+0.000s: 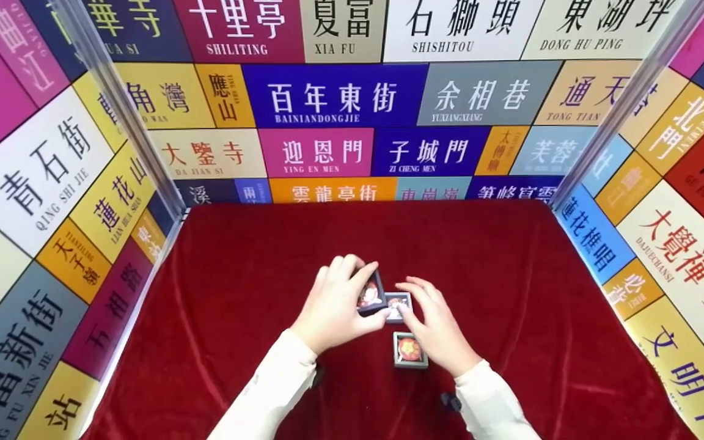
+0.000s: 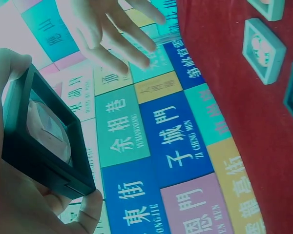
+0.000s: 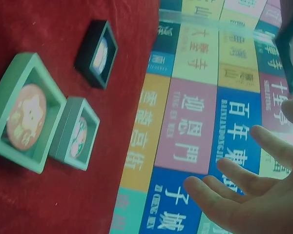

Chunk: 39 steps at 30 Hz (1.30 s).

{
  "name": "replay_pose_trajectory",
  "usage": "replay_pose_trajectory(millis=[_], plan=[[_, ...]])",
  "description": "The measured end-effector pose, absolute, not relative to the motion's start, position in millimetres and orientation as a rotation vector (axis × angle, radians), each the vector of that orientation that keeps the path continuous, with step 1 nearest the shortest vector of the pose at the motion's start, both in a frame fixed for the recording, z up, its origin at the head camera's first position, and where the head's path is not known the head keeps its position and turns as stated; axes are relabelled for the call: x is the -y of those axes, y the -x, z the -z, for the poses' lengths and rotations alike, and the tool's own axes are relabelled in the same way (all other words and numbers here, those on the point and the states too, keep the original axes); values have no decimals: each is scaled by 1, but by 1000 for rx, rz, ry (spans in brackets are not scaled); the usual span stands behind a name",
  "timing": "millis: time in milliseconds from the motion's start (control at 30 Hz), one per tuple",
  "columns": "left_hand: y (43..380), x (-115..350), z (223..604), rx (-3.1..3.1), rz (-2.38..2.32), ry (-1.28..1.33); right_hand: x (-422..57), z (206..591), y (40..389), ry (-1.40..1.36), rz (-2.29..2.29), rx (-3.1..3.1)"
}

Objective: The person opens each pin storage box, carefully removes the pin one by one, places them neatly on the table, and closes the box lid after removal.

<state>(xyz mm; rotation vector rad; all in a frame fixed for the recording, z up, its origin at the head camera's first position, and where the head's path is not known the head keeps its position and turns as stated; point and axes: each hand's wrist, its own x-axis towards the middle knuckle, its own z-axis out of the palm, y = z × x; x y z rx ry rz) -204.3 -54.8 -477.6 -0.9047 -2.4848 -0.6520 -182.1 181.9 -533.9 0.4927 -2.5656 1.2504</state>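
Note:
My left hand (image 1: pixel 337 305) grips a dark square shadow-box frame (image 2: pixel 49 141) by its edges, thumb on one side and fingers on the other. Inside the frame sits a round decorated disc (image 2: pixel 49 129). My right hand (image 1: pixel 440 327) is held up just to the right, fingers spread and relaxed, with nothing in it. Below the hands on the cloth lie a larger pale green frame (image 3: pixel 31 114) with an orange flower-patterned disc, a smaller pale green frame (image 3: pixel 77 134) beside it, and a small dark frame (image 3: pixel 97 53) a little apart.
A dark red velvet cloth (image 1: pixel 254 244) covers the table. Upright panels with coloured name blocks (image 1: pixel 333 95) enclose its back and both sides, meeting at clear corner posts (image 1: pixel 144 116).

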Motion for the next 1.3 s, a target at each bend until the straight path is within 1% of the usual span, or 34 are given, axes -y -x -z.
replay_pose_trajectory(millis=[100, 167, 267, 400, 567, 667, 767, 1000, 1300], plan=[[207, 51, 472, 2480, 644, 932, -174, 531, 186, -517, -1345, 2543], [209, 48, 469, 2475, 636, 955, -169, 528, 188, -498, -1515, 2505], [210, 43, 466, 2477, 627, 980, -165, 524, 191, -455, -2050, 2307], [210, 39, 463, 2492, 613, 993, -160, 521, 191, -381, -2764, 1870], [210, 36, 462, 2488, 597, 988, -153, 520, 189, -515, -3166, 1565], [210, 34, 461, 2491, 594, 986, -149, 520, 190, -618, -3296, 1418], [210, 34, 461, 2504, 605, 975, -145, 520, 190, -651, -3385, 1270], [211, 35, 461, 2505, 642, 929, -139, 516, 190, -538, -3502, 992], [212, 35, 464, 2461, 663, 979, -142, 517, 195, -426, -3481, 1102]])
